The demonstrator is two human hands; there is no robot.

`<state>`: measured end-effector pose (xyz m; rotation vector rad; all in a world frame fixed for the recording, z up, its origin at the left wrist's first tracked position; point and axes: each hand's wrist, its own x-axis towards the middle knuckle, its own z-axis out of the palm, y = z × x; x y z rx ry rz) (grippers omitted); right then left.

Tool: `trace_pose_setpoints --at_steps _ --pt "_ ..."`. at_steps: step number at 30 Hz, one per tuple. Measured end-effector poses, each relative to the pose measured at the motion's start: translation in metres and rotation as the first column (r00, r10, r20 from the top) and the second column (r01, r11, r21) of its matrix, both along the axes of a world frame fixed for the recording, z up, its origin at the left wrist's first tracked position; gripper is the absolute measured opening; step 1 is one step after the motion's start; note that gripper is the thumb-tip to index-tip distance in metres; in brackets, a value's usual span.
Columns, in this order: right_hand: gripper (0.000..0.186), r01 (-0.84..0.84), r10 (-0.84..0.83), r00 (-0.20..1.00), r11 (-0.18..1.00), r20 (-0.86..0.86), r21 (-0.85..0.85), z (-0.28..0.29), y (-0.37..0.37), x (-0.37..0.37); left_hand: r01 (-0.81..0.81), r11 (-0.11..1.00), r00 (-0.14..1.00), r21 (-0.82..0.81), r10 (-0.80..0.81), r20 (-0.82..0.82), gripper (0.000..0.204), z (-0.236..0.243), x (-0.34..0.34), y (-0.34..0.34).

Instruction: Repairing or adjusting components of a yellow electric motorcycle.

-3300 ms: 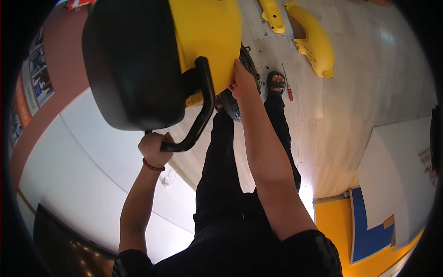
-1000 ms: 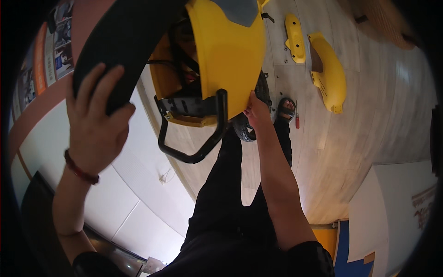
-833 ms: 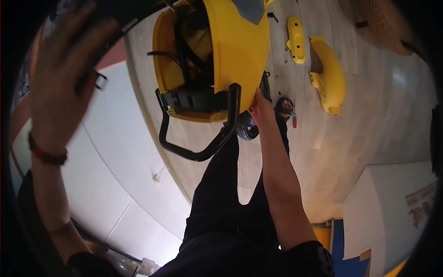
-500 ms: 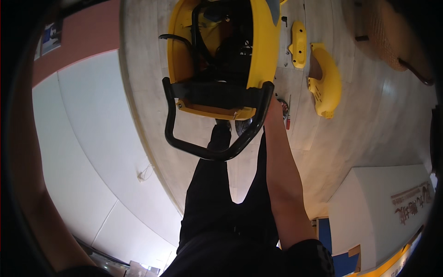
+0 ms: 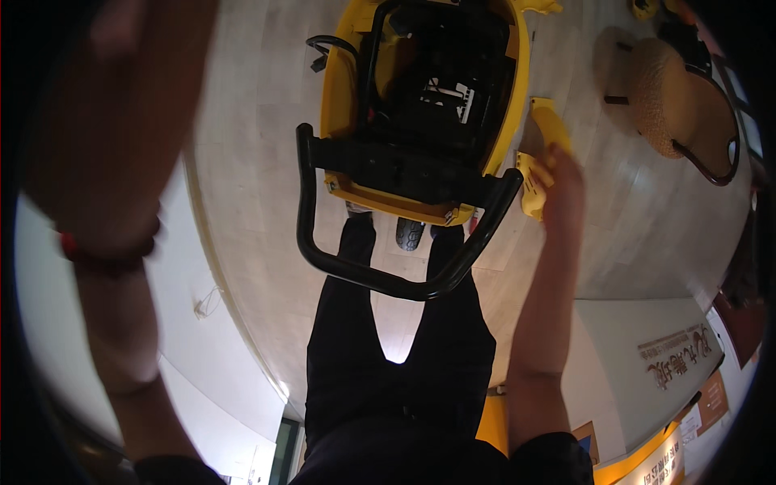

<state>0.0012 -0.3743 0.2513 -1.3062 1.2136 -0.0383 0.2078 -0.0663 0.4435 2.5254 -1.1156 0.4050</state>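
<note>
In front of me stands a yellow scooter body [image 5: 330,105], its top uncovered to show a dark inner bay [image 5: 428,89]. A bent black tube handle [image 5: 388,281] juts from its near end toward my legs. My right hand [image 5: 564,187] is off to the right of the handle, fingers bent and apart, with no held thing visible. Behind those fingers, a curved yellow fender-like panel [image 5: 551,121] lies on the floor, partly covered. Large and smeared, my left hand [image 5: 109,145] is raised at the upper left, a red band [image 5: 105,249] at its wrist; its fingers cannot be made out.
A black tyre [image 5: 410,234] shows under the body, between my feet. To the far right stands a woven chair [image 5: 659,97] with dark legs. A white wall panel [image 5: 174,299] with a loose cord [image 5: 208,303] runs along the left, and a white block [image 5: 622,347] stands at lower right.
My right hand has left the black handle and moved right, over the curved yellow panel. My left arm has swung up into the upper left. The view has shifted, showing more of the chair.
</note>
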Motion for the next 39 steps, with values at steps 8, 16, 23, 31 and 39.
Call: trace_pose_setpoints --at_steps 8,16,23,31,39 --pt "0.058 -0.798 0.702 0.602 0.543 -0.38 -0.263 0.046 0.011 0.131 -0.156 0.923 0.574 0.352 0.374 -0.728 0.046 -0.125 -0.102 0.01" --pt "0.065 -0.86 0.705 0.471 0.5 -0.53 -0.099 0.045 0.034 0.098 -0.067 0.989 0.828 0.135 0.13 -0.545 0.052 -0.136 -0.126 -0.027" --pt "0.063 -0.757 0.746 0.649 0.652 -0.15 -0.034 0.035 0.029 0.077 0.054 0.987 0.747 0.153 0.061 -0.662 0.052 -0.154 -0.145 -0.053" --pt "0.066 -0.759 0.761 0.645 0.649 -0.065 0.055 0.027 0.012 0.074 0.02 0.993 0.752 0.113 0.059 -0.656 0.048 -0.162 -0.146 -0.052" --pt "0.064 -0.779 0.779 0.625 0.627 -0.039 0.027 0.033 0.017 0.077 0.016 0.993 0.745 0.114 0.064 -0.664 0.048 -0.161 -0.146 -0.05"
